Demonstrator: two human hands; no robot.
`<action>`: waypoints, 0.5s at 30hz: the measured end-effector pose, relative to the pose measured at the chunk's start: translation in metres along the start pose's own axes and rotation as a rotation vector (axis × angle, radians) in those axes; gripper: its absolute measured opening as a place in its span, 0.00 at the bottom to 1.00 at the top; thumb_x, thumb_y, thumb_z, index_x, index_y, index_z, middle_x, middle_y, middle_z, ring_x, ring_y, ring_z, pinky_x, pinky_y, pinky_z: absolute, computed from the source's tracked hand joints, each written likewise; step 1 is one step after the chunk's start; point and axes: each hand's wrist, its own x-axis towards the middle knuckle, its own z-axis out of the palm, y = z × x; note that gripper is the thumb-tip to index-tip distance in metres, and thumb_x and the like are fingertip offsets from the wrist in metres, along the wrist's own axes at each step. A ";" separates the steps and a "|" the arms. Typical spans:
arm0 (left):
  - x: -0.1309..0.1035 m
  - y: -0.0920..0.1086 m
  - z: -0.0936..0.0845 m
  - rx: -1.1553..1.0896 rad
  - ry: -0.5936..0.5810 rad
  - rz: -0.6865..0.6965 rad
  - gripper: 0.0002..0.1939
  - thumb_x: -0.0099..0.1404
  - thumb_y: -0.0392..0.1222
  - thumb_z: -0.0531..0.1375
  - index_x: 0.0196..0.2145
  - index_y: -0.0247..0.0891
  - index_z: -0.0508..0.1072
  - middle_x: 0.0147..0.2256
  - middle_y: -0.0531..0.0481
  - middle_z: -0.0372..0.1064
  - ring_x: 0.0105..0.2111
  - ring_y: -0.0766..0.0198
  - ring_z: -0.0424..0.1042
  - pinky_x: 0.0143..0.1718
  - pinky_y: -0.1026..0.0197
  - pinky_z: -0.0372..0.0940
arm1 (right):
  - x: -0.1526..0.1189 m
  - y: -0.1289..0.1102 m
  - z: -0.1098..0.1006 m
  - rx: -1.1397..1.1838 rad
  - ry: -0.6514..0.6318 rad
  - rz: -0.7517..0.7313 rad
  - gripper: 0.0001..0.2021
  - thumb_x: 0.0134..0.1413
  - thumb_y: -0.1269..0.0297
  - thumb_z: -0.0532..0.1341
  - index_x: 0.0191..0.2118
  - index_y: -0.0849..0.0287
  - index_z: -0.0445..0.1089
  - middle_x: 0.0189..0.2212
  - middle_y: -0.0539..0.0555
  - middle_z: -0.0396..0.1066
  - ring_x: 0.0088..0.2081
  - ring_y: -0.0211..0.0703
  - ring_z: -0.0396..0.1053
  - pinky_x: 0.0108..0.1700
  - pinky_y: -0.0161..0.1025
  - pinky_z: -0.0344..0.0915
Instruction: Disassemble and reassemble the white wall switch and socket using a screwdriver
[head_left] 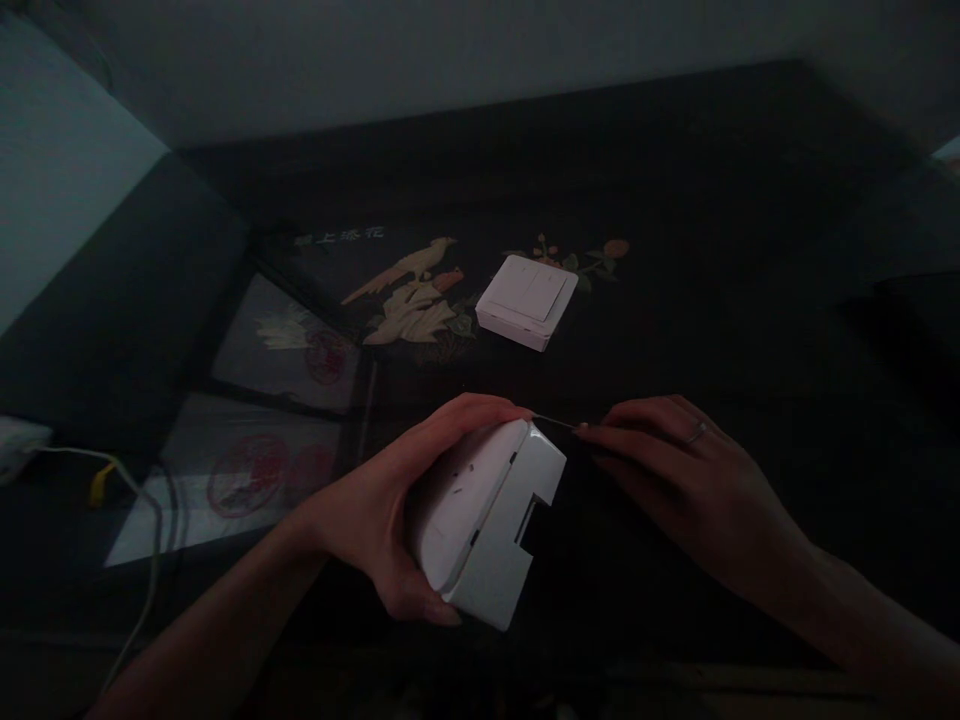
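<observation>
My left hand is wrapped round a white wall socket, thumb at its lower end and fingers at its top. The socket is tilted, its slotted face to the left; the side of its back box, with a square notch, faces right. My right hand, a ring on one finger, pinches a thin metal rod. The rod's far end reaches the socket's upper corner beside my left fingertips; its handle, if any, is hidden in my right hand. Beyond both hands a white wall switch lies face up on the dark table.
The dark, glossy table has an inlaid bird and flowers. Window light and red round marks reflect at its left. A white cable runs from a white plug or adapter at the left edge, near a yellow tag.
</observation>
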 end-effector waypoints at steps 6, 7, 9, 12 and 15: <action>0.002 0.003 0.004 0.052 -0.030 -0.022 0.52 0.46 0.57 0.73 0.64 0.46 0.59 0.61 0.39 0.62 0.58 0.41 0.66 0.61 0.40 0.60 | 0.028 -0.023 -0.021 0.306 0.065 0.030 0.08 0.63 0.72 0.59 0.41 0.55 0.76 0.36 0.53 0.76 0.35 0.39 0.75 0.34 0.35 0.73; 0.003 0.003 0.004 0.040 -0.049 -0.020 0.52 0.45 0.57 0.73 0.64 0.45 0.59 0.61 0.39 0.63 0.57 0.41 0.67 0.61 0.40 0.61 | 0.032 -0.023 -0.022 0.311 0.061 -0.002 0.08 0.64 0.72 0.59 0.41 0.55 0.76 0.37 0.53 0.76 0.36 0.39 0.75 0.35 0.35 0.73; 0.004 0.003 0.003 0.005 -0.101 -0.032 0.52 0.45 0.57 0.73 0.64 0.45 0.60 0.60 0.40 0.65 0.56 0.41 0.69 0.60 0.41 0.63 | 0.038 -0.022 -0.022 0.330 0.022 -0.092 0.08 0.65 0.71 0.59 0.41 0.57 0.76 0.37 0.54 0.77 0.37 0.38 0.75 0.36 0.34 0.72; 0.005 0.003 0.003 -0.050 -0.162 -0.034 0.50 0.47 0.54 0.74 0.64 0.47 0.60 0.58 0.43 0.68 0.55 0.44 0.71 0.56 0.45 0.68 | 0.044 -0.018 -0.022 0.342 -0.067 -0.236 0.08 0.66 0.71 0.59 0.40 0.61 0.77 0.37 0.54 0.77 0.37 0.35 0.73 0.36 0.32 0.69; 0.005 0.001 0.004 -0.112 -0.190 0.009 0.48 0.47 0.51 0.74 0.63 0.50 0.62 0.57 0.46 0.70 0.52 0.47 0.74 0.53 0.49 0.71 | 0.046 -0.016 -0.023 0.319 -0.159 -0.325 0.08 0.66 0.72 0.58 0.40 0.63 0.76 0.36 0.53 0.76 0.34 0.34 0.71 0.32 0.32 0.65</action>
